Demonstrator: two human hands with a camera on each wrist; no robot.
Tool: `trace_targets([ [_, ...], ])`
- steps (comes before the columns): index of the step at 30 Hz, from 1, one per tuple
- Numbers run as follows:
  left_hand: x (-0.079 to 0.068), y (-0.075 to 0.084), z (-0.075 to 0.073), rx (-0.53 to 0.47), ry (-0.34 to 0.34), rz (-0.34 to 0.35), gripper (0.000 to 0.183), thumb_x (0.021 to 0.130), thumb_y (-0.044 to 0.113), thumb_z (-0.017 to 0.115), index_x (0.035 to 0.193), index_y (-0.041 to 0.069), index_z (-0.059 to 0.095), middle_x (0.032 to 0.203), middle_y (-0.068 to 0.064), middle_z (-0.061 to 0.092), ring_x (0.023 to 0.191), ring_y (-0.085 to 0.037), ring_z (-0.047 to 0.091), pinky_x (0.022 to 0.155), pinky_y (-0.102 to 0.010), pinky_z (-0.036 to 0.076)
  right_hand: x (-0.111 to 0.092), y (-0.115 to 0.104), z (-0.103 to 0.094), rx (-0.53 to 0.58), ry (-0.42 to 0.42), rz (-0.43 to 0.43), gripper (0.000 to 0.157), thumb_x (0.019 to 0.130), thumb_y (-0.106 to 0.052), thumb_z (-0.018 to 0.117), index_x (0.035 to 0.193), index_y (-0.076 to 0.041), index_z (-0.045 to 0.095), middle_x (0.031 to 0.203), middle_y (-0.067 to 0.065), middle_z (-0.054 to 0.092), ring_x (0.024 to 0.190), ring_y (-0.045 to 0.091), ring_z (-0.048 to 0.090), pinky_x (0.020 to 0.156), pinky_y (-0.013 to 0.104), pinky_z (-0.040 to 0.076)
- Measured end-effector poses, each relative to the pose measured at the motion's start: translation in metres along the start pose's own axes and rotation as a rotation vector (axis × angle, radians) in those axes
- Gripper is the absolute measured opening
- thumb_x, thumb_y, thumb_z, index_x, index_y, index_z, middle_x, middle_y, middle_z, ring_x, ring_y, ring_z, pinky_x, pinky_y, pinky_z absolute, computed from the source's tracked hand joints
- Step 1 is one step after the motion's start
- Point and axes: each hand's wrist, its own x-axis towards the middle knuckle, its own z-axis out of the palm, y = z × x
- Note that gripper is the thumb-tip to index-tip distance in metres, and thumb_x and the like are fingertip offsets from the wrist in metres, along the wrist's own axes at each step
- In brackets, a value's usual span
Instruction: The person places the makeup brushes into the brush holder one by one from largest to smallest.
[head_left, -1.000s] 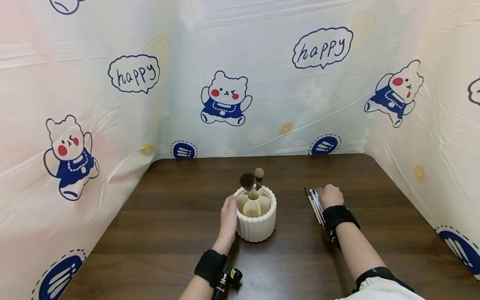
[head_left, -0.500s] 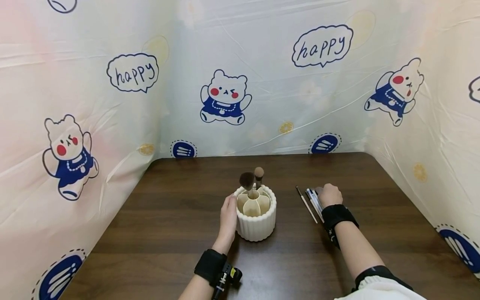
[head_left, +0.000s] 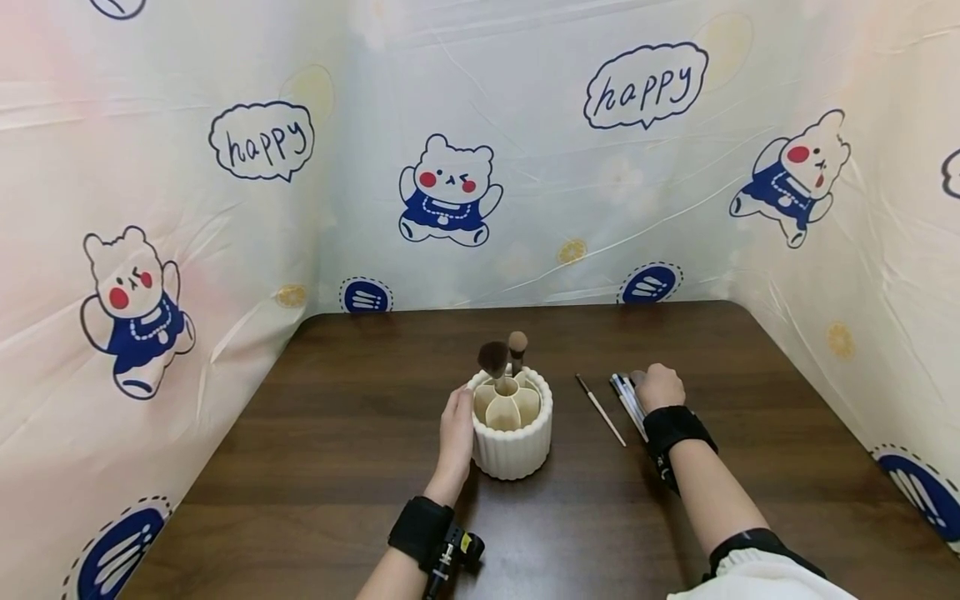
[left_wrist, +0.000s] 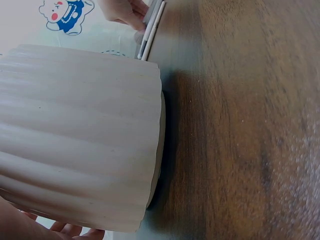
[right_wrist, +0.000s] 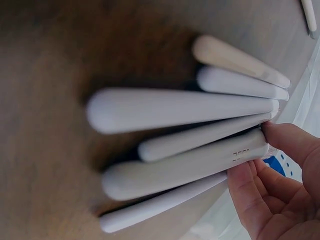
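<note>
A ribbed cream makeup brush holder (head_left: 512,454) stands upright on the table, two brushes with dark fluffy heads (head_left: 493,359) in it. My left hand (head_left: 455,429) grips its left side; in the left wrist view, fingers (left_wrist: 72,230) curve along the wall, partly hidden by it. To the right, my right hand (head_left: 660,387) has a fanned bunch of pale-handled makeup brushes (head_left: 630,402). In the right wrist view, its thumb (right_wrist: 290,142) and fingers pinch a lettered brush (right_wrist: 190,172), the other handles beside it. One slim brush (head_left: 602,410) lies alone between bunch and holder.
The dark wooden table (head_left: 360,450) ends at a pale printed curtain (head_left: 540,167) behind and at both sides. Open petal-shaped compartments (head_left: 504,412) show in the holder's top. A black strap (head_left: 423,533) with a camera circles the left wrist.
The slim brush has parted from the bunch and shifted left across the table. The right hand keeps almost the same spot with the other brushes; the left hand stays on the holder.
</note>
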Motion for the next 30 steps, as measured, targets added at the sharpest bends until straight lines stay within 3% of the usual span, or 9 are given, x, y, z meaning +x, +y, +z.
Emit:
trace_targets([
  [13,0.000,0.001,0.001,-0.011,0.002,-0.010,0.051,0.102,0.036,0.034,0.140,0.004,0.044,0.147,-0.019,0.042,0.138,-0.036,0.037,0.113,-0.053,0.029,0.003,0.003,0.000,-0.001,-0.029,0.010,0.027,0.084,-0.007,0.053,0.100,0.014,0.061,0.096,0.036,0.063,0.081,0.046,0.062,0.067,0.052,0.051],
  [24,0.000,0.001,0.001,-0.007,0.001,-0.019,0.051,0.101,0.035,0.034,0.140,0.003,0.043,0.148,-0.020,0.041,0.139,-0.036,0.035,0.114,-0.053,0.028,-0.003,0.002,-0.007,0.012,-0.040,0.016,0.027,0.082,-0.010,0.059,0.094,0.014,0.060,0.091,0.034,0.063,0.079,0.045,0.061,0.067,0.052,0.051],
  [30,0.000,0.001,0.000,-0.012,0.003,-0.018,0.050,0.101,0.034,0.034,0.140,0.003,0.043,0.147,-0.020,0.042,0.138,-0.036,0.036,0.114,-0.052,0.029,-0.003,-0.003,-0.013,0.054,-0.020,0.035,0.031,0.086,-0.018,0.056,0.088,0.013,0.061,0.091,0.033,0.062,0.078,0.043,0.060,0.068,0.051,0.050],
])
